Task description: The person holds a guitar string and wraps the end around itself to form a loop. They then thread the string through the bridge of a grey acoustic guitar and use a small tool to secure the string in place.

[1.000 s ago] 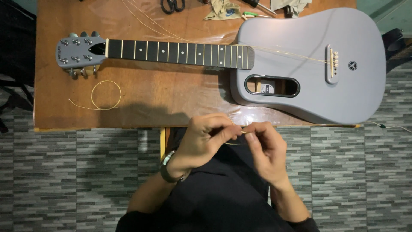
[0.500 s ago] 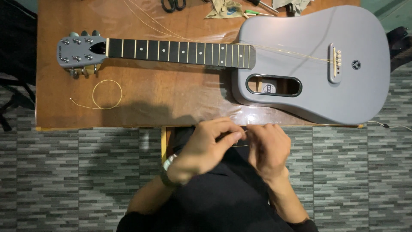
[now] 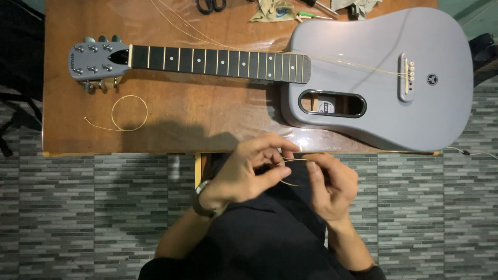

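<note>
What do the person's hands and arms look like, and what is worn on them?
Both hands, left hand and right hand, are bare, without gloves. A dark wristwatch sits on the left wrist. The forearms are uncovered; dark sleeves begin near the elbows.

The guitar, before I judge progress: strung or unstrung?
Mostly unstrung: the guitar fretboard shows bare; one loose string trails off it.

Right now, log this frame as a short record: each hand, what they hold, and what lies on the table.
left hand: pinching a thin guitar string in front of the body
right hand: pinching the same string
table: wooden, bears a grey guitar lying flat
coiled string: loose on the table below the headstock
scissors: at the far edge
</note>
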